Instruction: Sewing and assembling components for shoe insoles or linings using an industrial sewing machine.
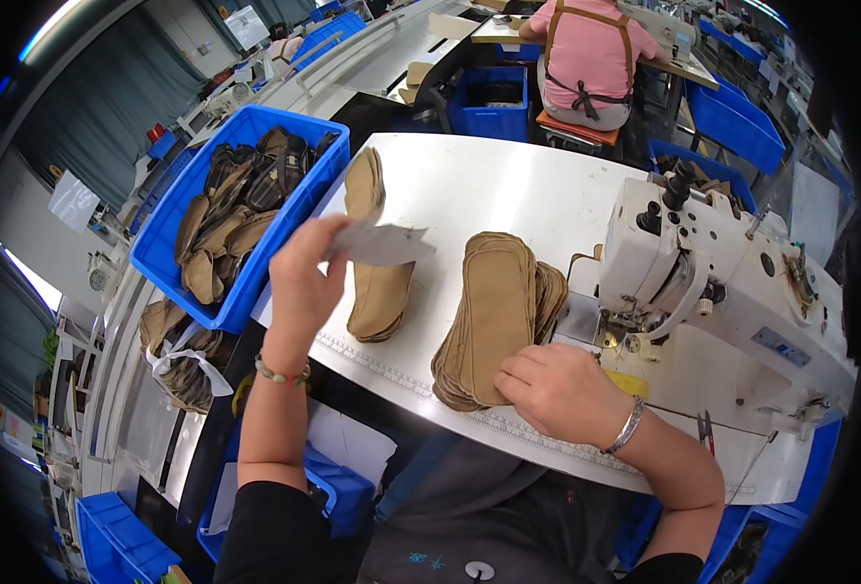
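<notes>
In my left hand I pinch a thin grey piece, held above a stack of tan sole-shaped fabric pieces on the white table. Another small stack of tan pieces lies just beyond it, close to the blue crate. My right hand is closed at the lower right edge of the top piece on a taller stack of tan sole-shaped pieces. These have stitched outlines and are fanned unevenly, some sticking out on both sides. The fingertips of my right hand are partly hidden.
A white sewing machine stands on the table at right. Small snips lie near its base. A blue crate of brown and black pieces sits at left, above a tied bundle. A person in pink sits at the far side.
</notes>
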